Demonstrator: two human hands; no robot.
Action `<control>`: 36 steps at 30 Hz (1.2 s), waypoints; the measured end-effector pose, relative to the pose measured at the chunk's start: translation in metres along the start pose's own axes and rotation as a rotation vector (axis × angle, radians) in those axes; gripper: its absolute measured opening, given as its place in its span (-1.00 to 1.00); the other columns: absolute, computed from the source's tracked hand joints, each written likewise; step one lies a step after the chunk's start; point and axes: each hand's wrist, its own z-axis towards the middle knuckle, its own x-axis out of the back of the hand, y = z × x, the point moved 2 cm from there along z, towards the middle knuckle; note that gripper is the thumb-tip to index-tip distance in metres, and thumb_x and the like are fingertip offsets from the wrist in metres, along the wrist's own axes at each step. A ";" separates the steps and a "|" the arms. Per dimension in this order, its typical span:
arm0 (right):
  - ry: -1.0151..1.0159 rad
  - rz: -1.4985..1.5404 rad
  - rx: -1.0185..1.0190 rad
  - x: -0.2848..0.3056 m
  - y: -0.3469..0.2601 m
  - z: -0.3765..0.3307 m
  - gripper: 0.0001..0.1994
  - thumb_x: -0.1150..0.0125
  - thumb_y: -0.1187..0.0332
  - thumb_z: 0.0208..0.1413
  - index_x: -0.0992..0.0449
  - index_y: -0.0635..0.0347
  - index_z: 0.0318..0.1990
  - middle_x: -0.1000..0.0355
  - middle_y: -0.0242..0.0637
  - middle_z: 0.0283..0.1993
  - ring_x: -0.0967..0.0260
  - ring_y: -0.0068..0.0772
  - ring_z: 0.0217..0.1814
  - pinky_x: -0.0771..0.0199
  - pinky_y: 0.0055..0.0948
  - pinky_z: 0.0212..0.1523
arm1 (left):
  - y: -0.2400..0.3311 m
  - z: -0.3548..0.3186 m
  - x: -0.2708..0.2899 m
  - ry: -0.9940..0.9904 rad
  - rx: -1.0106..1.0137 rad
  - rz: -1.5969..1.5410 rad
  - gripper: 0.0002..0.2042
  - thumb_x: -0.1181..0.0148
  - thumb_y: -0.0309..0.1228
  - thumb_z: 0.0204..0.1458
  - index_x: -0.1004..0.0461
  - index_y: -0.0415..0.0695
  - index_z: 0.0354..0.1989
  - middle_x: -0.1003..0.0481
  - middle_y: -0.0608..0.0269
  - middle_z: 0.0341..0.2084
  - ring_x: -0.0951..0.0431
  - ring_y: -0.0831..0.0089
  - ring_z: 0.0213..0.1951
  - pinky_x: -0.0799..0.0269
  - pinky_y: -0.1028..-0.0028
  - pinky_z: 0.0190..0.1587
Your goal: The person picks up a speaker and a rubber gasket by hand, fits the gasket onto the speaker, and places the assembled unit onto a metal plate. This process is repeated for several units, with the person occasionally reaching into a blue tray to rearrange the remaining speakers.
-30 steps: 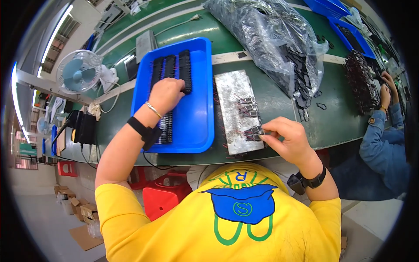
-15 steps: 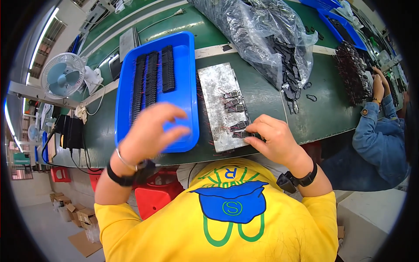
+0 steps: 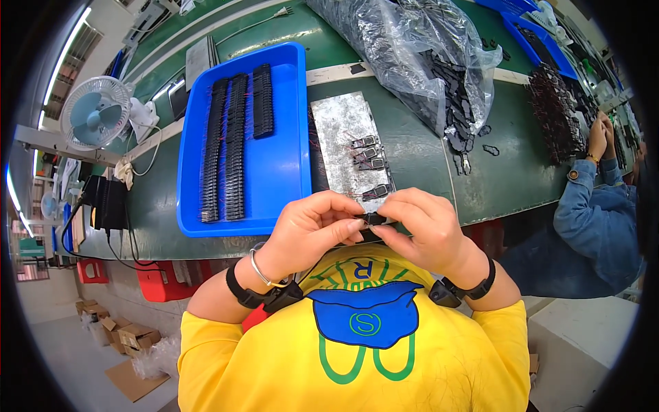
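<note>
Close in front of my chest, my left hand (image 3: pixel 310 230) and my right hand (image 3: pixel 427 223) meet at the near end of a metal plate (image 3: pixel 338 127). Between their fingertips is a small black plastic part (image 3: pixel 373 218), pinched from both sides; the fingers hide most of it. On the plate's right side lie several similar small black frame-shaped parts (image 3: pixel 371 163) with thin wires. To the left, a blue tray (image 3: pixel 281 180) holds rows of black parts (image 3: pixel 235 147) packed closely together.
A clear plastic bag (image 3: pixel 405 62) spills black plastic pieces (image 3: pixel 461 130) onto the green table (image 3: pixel 419 154). A small fan (image 3: pixel 96 118) and a black power box (image 3: pixel 108 202) sit at left. At right, a co-worker's hands (image 3: pixel 602 137) are near a pile of wired parts (image 3: pixel 552 117).
My left hand has come right from over the blue tray to join my right hand. The black part at the plate's near end is now between both hands.
</note>
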 end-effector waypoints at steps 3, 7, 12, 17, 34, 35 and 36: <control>0.022 -0.020 0.047 -0.004 -0.002 0.000 -0.68 -0.45 0.51 -0.28 -0.51 0.30 -0.28 -0.48 -0.15 -0.35 -0.49 -0.18 -0.42 -0.51 -0.39 -0.42 | -0.003 0.001 0.001 0.031 -0.042 0.056 -0.81 -0.17 -0.62 0.08 -0.44 -0.31 -0.11 -0.55 0.13 -0.28 -0.60 0.46 -0.26 -0.58 0.49 -0.18; 0.021 -0.031 0.072 -0.006 -0.004 -0.002 -0.67 -0.45 0.52 -0.27 -0.50 0.32 -0.27 -0.50 -0.14 -0.37 -0.51 -0.14 -0.40 -0.53 -0.35 -0.40 | -0.005 0.000 -0.001 0.025 -0.038 0.025 -0.82 -0.17 -0.63 0.09 -0.45 -0.32 -0.12 -0.55 0.18 -0.28 -0.59 0.49 -0.25 -0.57 0.52 -0.16; 0.003 -0.073 0.041 -0.006 -0.008 -0.003 -0.67 -0.44 0.52 -0.26 -0.50 0.32 -0.26 -0.50 -0.15 -0.41 -0.51 -0.16 -0.41 -0.53 -0.36 -0.41 | 0.008 0.001 -0.005 0.149 -0.310 0.521 -0.83 -0.29 -0.62 -0.04 -0.52 -0.26 -0.25 -0.55 0.21 -0.35 -0.57 0.41 -0.30 -0.51 0.52 -0.24; -0.002 -0.094 0.026 -0.007 -0.007 -0.003 -0.67 -0.42 0.53 -0.26 -0.51 0.32 -0.25 -0.49 -0.16 -0.42 -0.50 -0.16 -0.43 -0.52 -0.36 -0.43 | 0.015 0.002 -0.013 0.223 -0.794 1.044 -0.80 -0.38 -0.61 -0.23 -0.56 -0.19 -0.37 -0.48 0.23 -0.46 -0.49 0.31 -0.42 -0.39 0.45 -0.36; 0.113 -0.069 0.154 -0.007 -0.004 -0.006 -0.72 -0.40 0.57 -0.26 -0.55 0.30 -0.29 -0.47 -0.24 -0.42 -0.48 -0.29 -0.48 -0.47 -0.45 -0.52 | 0.010 0.002 -0.012 0.279 -0.850 0.871 -0.80 -0.39 -0.60 -0.25 -0.57 -0.15 -0.40 -0.46 0.29 -0.52 -0.46 0.36 -0.46 -0.32 0.44 -0.40; 0.099 -0.086 0.168 -0.006 -0.003 -0.006 -0.72 -0.40 0.57 -0.26 -0.55 0.30 -0.29 -0.47 -0.24 -0.42 -0.47 -0.29 -0.49 -0.46 -0.46 -0.53 | 0.009 0.001 -0.012 0.281 -0.850 0.872 -0.80 -0.39 -0.60 -0.25 -0.57 -0.15 -0.40 -0.46 0.29 -0.52 -0.46 0.36 -0.46 -0.32 0.44 -0.40; 0.086 -0.103 0.181 -0.005 -0.003 -0.006 -0.73 -0.40 0.56 -0.25 -0.55 0.30 -0.29 -0.47 -0.24 -0.42 -0.47 -0.30 -0.49 -0.45 -0.46 -0.54 | 0.009 0.001 -0.011 0.283 -0.816 0.848 -0.81 -0.39 -0.60 -0.23 -0.57 -0.16 -0.38 -0.48 0.28 -0.51 -0.47 0.36 -0.45 -0.34 0.45 -0.38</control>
